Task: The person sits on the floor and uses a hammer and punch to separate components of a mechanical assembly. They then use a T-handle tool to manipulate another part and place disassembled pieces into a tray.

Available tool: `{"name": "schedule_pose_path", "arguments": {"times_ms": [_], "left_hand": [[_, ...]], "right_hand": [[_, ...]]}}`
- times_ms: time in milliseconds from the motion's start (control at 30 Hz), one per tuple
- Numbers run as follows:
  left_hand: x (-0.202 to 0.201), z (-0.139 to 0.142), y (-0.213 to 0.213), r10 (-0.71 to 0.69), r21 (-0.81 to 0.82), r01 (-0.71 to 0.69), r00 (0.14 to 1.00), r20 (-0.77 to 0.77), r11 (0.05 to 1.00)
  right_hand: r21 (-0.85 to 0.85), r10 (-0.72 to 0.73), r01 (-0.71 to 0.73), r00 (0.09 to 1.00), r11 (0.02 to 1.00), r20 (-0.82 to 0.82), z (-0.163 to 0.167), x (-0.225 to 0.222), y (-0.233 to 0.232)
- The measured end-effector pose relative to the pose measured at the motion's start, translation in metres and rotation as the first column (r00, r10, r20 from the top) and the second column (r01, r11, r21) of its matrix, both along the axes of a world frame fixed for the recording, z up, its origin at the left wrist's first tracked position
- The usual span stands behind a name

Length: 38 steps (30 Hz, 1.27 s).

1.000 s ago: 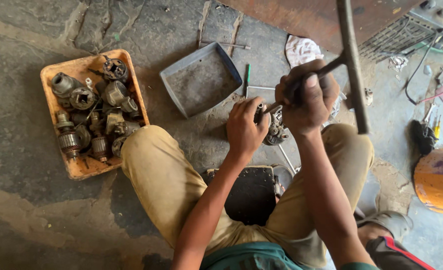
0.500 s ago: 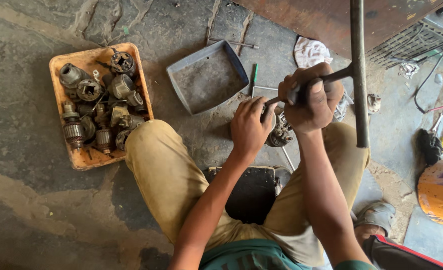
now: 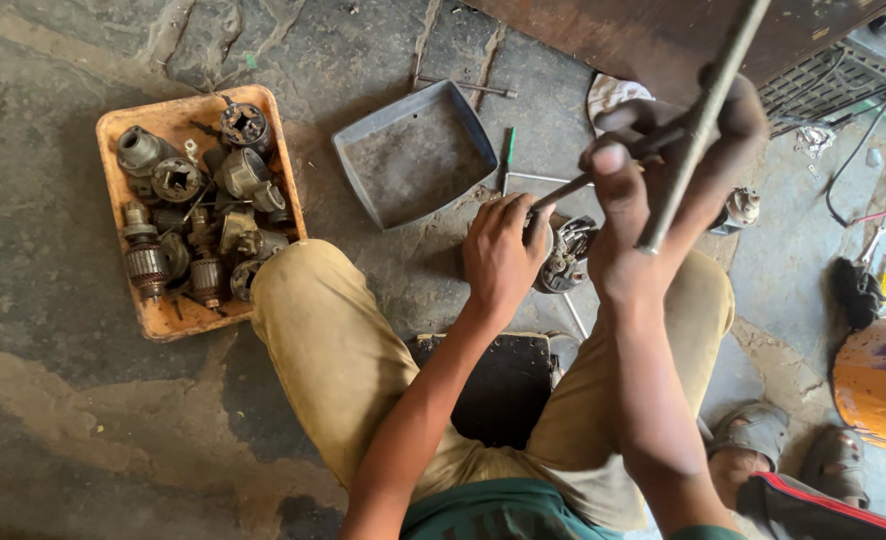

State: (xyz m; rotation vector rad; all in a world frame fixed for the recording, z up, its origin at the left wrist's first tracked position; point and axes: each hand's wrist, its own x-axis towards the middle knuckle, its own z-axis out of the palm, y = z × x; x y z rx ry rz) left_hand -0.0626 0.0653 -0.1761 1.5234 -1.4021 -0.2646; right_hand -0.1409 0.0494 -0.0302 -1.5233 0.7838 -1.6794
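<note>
A: Left hand (image 3: 503, 255)?

B: Down on the round metal motor part (image 3: 563, 255) on the concrete floor (image 3: 53, 250), between the knees. Fingers curled over its left side, gripping it. Only the part's right half shows past the knuckles.

A: Right hand (image 3: 663, 190)?

B: Raised above the part, fist closed on a thin metal tool (image 3: 573, 188) whose shaft slants down-left to the left hand's fingertips. A long grey rod (image 3: 703, 125) crosses the fist too, running from the top edge of the view down to just below the thumb. Can't tell if the fingers clamp the rod or if it only passes in front of them.

A: Surroundings?

B: Orange plastic tray (image 3: 148, 320) at the left, beside the left knee, packed with dirty motor housings and armatures (image 3: 188, 215). Empty grey metal tray (image 3: 348, 160) up the middle, tilted corner-on, just beyond the left hand. Green-handled screwdriver (image 3: 509, 145) right beside that tray's right edge. White rag (image 3: 613, 95) behind the right fist. Small metal component (image 3: 741, 208) on the floor just right of the right hand. Orange drum (image 3: 878, 385) at the right edge. Black stool seat (image 3: 508, 385) under the person, khaki trousers (image 3: 333, 340).
</note>
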Motion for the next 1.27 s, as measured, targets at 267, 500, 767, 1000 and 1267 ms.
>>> {"name": "schedule_pose_path", "arguments": {"times_ms": [267, 500, 767, 1000, 1267], "left_hand": [[0.0, -0.002, 0.001, 0.005, -0.021, -0.005, 1.0, -0.02, 1.0], [0.002, -0.001, 0.001, 0.0, -0.036, -0.001, 1.0, -0.017, 0.999], [0.002, 0.001, 0.001, 0.005, -0.003, -0.005, 0.999, -0.054, 1.0], [-0.009, 0.005, 0.011, 0.126, 0.051, -0.137, 0.978, 0.169, 0.989], [-0.006, -0.019, 0.006, 0.018, 0.022, -0.019, 0.998, 0.058, 1.0]], "right_hand": [[-0.011, -0.148, 0.147, 0.988, 0.989, -0.044, 0.018, 0.008, 0.001], [0.215, 0.1, -0.152, 0.967, 0.965, 0.235, 0.002, 0.002, -0.011], [0.073, -0.007, -0.043, 0.814, 0.996, 0.581, -0.029, 0.006, -0.021], [0.099, 0.002, -0.078, 0.795, 0.992, 0.607, -0.045, -0.004, -0.041], [0.027, 0.131, -0.174, 0.827, 0.984, 0.547, -0.04, -0.014, -0.051]]}}
